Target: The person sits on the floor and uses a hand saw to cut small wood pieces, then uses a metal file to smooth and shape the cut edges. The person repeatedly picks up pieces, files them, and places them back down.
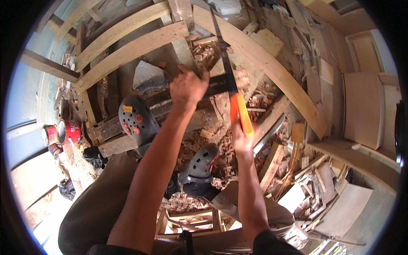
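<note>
Saw (pixel 229 74): just right of the left hand, its long dark blade pointing away over the dark wood and its orange handle (pixel 242 114) at the near end.
Right hand (pixel 243 139): closed around the orange handle.
Left hand (pixel 188 86): a bit curled, on top of the dark wood (pixel 219 81).
Blade and dark wood: they cross; I can't tell if they touch.
Stone (pixel 148 76): grey, just left of the left hand.
Shoes (pixel 138 119): two, black, with holes.
Wood chips (pixel 193 146): all around the shoes.
</note>
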A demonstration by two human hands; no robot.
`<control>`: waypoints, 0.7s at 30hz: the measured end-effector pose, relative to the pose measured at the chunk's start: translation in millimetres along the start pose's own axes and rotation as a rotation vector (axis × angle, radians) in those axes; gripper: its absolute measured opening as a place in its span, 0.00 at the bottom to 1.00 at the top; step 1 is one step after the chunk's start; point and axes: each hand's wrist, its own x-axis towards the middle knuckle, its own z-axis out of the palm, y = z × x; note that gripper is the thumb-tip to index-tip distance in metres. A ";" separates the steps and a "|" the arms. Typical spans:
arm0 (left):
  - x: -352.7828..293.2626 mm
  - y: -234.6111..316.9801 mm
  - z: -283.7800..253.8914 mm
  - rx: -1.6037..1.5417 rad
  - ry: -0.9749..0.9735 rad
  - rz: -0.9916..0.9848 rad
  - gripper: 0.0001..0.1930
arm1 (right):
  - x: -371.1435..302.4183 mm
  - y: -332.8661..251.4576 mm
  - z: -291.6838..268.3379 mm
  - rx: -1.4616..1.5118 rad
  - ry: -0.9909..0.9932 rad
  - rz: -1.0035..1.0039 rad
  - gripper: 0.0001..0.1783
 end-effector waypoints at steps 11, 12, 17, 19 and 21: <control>4.4 1.1 3.7 -0.081 -0.039 -0.059 0.43 | -116.7 -49.5 -52.0 -0.252 0.002 -0.094 0.21; 5.0 0.9 2.8 -0.066 -0.036 -0.058 0.43 | -82.8 -36.9 -38.5 -0.272 0.033 -0.062 0.16; 7.8 1.3 -15.9 -0.057 -0.113 0.008 0.45 | 9.9 21.9 8.8 -0.228 -0.023 -0.140 0.04; 4.6 2.4 -15.1 -0.047 -0.144 0.017 0.44 | -39.4 14.2 -6.3 -0.229 0.002 0.004 0.03; 6.0 1.7 -9.8 -0.052 -0.076 -0.021 0.44 | -116.8 -13.2 -40.9 -0.365 0.028 0.058 0.10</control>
